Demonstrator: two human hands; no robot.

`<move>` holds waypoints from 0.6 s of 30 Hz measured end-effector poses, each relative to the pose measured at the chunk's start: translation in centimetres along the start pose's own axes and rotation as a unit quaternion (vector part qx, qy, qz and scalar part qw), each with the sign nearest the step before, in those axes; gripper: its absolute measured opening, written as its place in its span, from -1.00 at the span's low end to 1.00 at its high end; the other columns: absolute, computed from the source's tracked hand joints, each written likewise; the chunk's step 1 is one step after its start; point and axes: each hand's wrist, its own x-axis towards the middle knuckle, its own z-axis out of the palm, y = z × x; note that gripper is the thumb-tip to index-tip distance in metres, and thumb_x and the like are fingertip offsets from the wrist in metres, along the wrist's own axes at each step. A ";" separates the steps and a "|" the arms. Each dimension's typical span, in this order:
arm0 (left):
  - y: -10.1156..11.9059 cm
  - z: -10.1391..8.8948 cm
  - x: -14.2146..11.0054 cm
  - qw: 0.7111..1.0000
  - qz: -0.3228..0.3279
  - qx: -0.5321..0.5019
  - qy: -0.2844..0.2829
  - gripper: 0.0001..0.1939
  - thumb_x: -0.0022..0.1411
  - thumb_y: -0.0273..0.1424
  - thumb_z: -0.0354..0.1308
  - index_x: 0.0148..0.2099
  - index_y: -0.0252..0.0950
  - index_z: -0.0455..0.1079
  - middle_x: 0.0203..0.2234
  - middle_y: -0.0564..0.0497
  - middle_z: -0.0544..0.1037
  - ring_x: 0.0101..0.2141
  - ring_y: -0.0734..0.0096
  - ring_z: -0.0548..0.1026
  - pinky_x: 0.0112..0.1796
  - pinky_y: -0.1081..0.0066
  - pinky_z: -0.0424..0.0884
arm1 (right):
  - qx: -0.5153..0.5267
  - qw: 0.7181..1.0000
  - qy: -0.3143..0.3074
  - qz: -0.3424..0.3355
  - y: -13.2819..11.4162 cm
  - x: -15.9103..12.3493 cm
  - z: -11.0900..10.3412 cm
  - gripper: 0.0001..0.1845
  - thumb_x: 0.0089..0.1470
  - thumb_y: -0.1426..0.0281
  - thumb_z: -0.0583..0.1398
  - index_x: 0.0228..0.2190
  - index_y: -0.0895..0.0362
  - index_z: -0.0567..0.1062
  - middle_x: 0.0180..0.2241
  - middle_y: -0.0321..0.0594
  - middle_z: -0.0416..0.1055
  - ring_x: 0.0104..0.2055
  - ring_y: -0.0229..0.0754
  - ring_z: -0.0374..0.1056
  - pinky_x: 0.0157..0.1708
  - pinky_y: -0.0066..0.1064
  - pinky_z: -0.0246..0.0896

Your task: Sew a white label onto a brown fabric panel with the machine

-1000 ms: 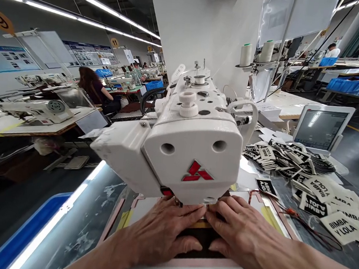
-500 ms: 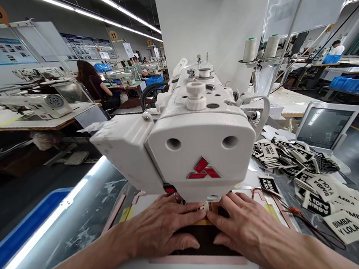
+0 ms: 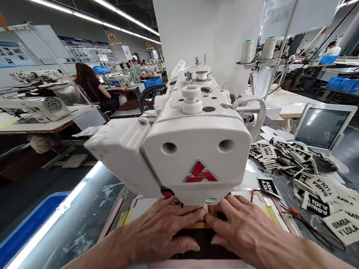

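Garment factory sewing floor: an industrial sewing machine point(image 3: 194, 144), thread cones point(image 3: 247, 51), numbered station signs point(image 3: 112, 38), and blue bins point(image 3: 352, 83) along further stations.

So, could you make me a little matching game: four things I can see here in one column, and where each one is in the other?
Things:
1. Left hand
2. White thread cones
3. Tablet
4. Printed labels

Places:
A. Loose heap right of the sewing machine head
B. Pressing dark fabric inside a pink-edged template
C. On a raised stand behind the machine
D. Propped up beyond the heap

Pairs: 1-B, 2-C, 3-D, 4-A
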 end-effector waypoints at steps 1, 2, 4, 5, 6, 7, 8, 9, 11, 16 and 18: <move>0.0 0.1 -0.1 1.000 0.005 0.014 0.011 -0.34 0.47 0.00 0.09 0.45 -0.20 0.20 0.31 0.14 0.30 0.15 0.20 0.48 0.02 0.19 0.45 | -0.003 1.000 0.006 0.000 0.0 0.0 0.1 -0.71 0.36 0.30 0.17 0.08 0.04 0.35 -0.10 -0.19 0.26 -0.11 -0.03 0.13 -0.19 -0.17 0.05; -0.1 0.3 -0.2 0.999 0.009 0.029 0.016 -0.34 0.48 -0.01 0.09 0.45 -0.22 0.20 0.31 0.13 0.30 0.16 0.20 0.47 0.03 0.19 0.45 | -0.004 1.000 0.008 0.001 0.1 0.0 0.2 -0.73 0.36 0.30 0.16 0.06 0.03 0.36 -0.10 -0.18 0.26 -0.11 -0.03 0.12 -0.18 -0.17 0.03; -0.1 0.5 -0.4 0.999 0.012 0.045 0.025 -0.37 0.47 -0.03 0.10 0.43 -0.21 0.22 0.30 0.14 0.31 0.14 0.20 0.49 0.02 0.17 0.46 | -0.003 1.000 0.013 0.003 0.2 0.0 0.1 -0.74 0.36 0.29 0.17 0.06 0.02 0.37 -0.09 -0.20 0.26 -0.11 -0.05 0.12 -0.19 -0.19 -0.02; -0.1 0.6 -0.4 0.999 0.013 0.043 0.030 -0.39 0.47 -0.04 0.12 0.41 -0.19 0.26 0.29 0.15 0.33 0.11 0.21 0.51 -0.01 0.17 0.47 | 0.002 1.000 0.010 0.005 0.2 0.0 -0.1 -0.73 0.36 0.30 0.18 0.06 0.00 0.38 -0.09 -0.21 0.26 -0.11 -0.06 0.12 -0.18 -0.19 -0.03; 0.0 0.7 -0.4 0.999 0.014 0.038 0.035 -0.42 0.46 -0.04 0.14 0.38 -0.17 0.29 0.28 0.17 0.34 0.08 0.22 0.53 -0.03 0.18 0.48 | 0.010 1.000 0.000 0.008 0.2 0.0 -0.3 -0.73 0.37 0.32 0.16 0.08 -0.01 0.39 -0.08 -0.23 0.26 -0.09 -0.08 0.13 -0.16 -0.19 -0.04; 0.0 0.7 -0.5 0.999 0.012 0.032 0.039 -0.44 0.44 -0.04 0.16 0.37 -0.14 0.31 0.27 0.20 0.35 0.07 0.23 0.53 -0.05 0.18 0.48 | 0.017 1.000 -0.007 0.009 0.2 0.0 -0.5 -0.72 0.38 0.33 0.15 0.09 -0.02 0.39 -0.06 -0.25 0.27 -0.08 -0.09 0.14 -0.15 -0.20 -0.04; 0.0 0.7 -0.4 0.999 0.010 0.027 0.039 -0.44 0.43 -0.05 0.18 0.36 -0.12 0.30 0.28 0.22 0.34 0.07 0.24 0.54 -0.06 0.18 0.48 | 0.022 1.000 -0.012 0.009 0.2 0.0 -0.6 -0.72 0.39 0.35 0.13 0.10 -0.03 0.39 -0.06 -0.26 0.27 -0.07 -0.10 0.15 -0.14 -0.20 -0.04; 0.1 0.8 -0.4 0.999 0.007 0.023 0.036 -0.44 0.44 -0.05 0.17 0.37 -0.11 0.29 0.29 0.24 0.33 0.08 0.25 0.53 -0.05 0.17 0.46 | 0.025 0.999 -0.019 0.011 0.2 0.0 -0.7 -0.71 0.39 0.36 0.11 0.11 -0.02 0.38 -0.06 -0.27 0.27 -0.08 -0.10 0.15 -0.15 -0.20 -0.04; 0.1 0.7 -0.4 0.999 0.005 0.017 0.036 -0.47 0.46 -0.05 0.14 0.36 -0.11 0.30 0.29 0.23 0.33 0.07 0.26 0.53 -0.03 0.18 0.44 | 0.027 0.999 -0.017 0.014 0.3 -0.1 -0.6 -0.71 0.39 0.35 0.12 0.11 -0.01 0.37 -0.08 -0.25 0.27 -0.09 -0.09 0.14 -0.16 -0.19 -0.06; 0.3 0.1 -0.4 0.999 0.001 -0.001 0.036 -0.40 0.43 -0.03 0.17 0.37 -0.20 0.29 0.26 0.15 0.37 0.03 0.25 0.54 -0.04 0.23 0.43 | 0.014 1.000 -0.015 0.014 0.3 -0.2 0.8 -0.66 0.33 0.38 0.19 0.11 -0.02 0.35 -0.08 -0.23 0.26 -0.11 -0.06 0.09 -0.15 -0.17 -0.09; 0.3 0.0 -0.3 1.000 -0.002 0.009 0.007 -0.33 0.43 -0.03 0.18 0.42 -0.24 0.22 0.29 0.13 0.33 0.10 0.22 0.50 -0.01 0.20 0.44 | 0.005 1.000 -0.023 0.013 0.2 -0.2 0.9 -0.64 0.35 0.42 0.16 0.13 -0.01 0.33 -0.10 -0.23 0.26 -0.12 -0.07 0.09 -0.16 -0.18 -0.08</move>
